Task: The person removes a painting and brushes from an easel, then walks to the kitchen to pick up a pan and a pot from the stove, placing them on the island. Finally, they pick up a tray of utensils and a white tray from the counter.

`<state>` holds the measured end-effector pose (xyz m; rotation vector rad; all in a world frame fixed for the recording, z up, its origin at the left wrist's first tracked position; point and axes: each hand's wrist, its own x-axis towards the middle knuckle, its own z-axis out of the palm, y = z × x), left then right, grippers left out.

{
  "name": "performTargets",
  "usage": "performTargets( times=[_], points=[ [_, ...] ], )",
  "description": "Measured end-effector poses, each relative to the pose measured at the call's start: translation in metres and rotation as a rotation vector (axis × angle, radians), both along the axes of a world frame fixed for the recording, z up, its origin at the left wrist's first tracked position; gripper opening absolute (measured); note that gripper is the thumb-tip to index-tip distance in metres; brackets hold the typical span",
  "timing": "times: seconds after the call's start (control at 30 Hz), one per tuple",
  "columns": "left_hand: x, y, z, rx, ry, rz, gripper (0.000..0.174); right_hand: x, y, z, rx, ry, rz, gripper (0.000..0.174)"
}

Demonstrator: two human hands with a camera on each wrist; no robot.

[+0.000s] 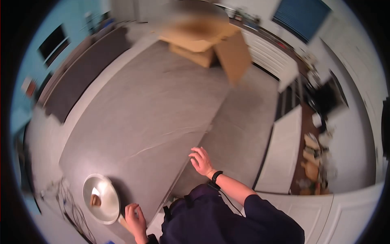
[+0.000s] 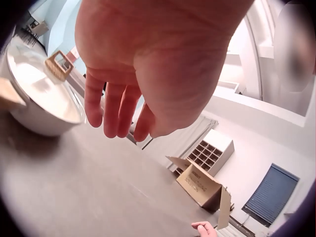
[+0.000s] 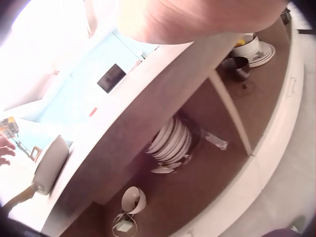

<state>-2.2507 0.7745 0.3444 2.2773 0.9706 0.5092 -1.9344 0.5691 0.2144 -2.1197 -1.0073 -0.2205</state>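
Note:
A pale pan (image 1: 91, 215) stands on the grey tabletop at the lower left of the head view. A wooden loop-shaped grip (image 2: 60, 65) stands up from its top. My left hand (image 1: 136, 219) is beside the pan's wooden handle (image 3: 20, 198). In the left wrist view its fingers (image 2: 112, 111) hang loosely bent, apart from the handle and holding nothing. My right hand (image 1: 201, 162), with a black band at the wrist, hovers at the table's near edge, fingers relaxed and empty. Only part of the right palm (image 3: 197, 19) shows in the right wrist view.
A large open cardboard box (image 1: 233, 57) stands at the table's far end. Shelves below the tabletop hold stacked plates (image 3: 173, 140), a white bowl (image 3: 133, 200) and a dark bowl (image 3: 238, 68). Cables (image 1: 69, 203) hang left of the pan. A kitchen counter (image 1: 298, 171) runs along the right.

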Motion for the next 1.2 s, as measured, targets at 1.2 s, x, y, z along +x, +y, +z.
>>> performTargets(
  times=[1.2],
  points=[
    [0.492,-0.128,-0.425,0.252,0.776,-1.708,0.024,-0.025,-0.522,-0.234,0.978,1.528,-1.142,0.025]
  ],
)
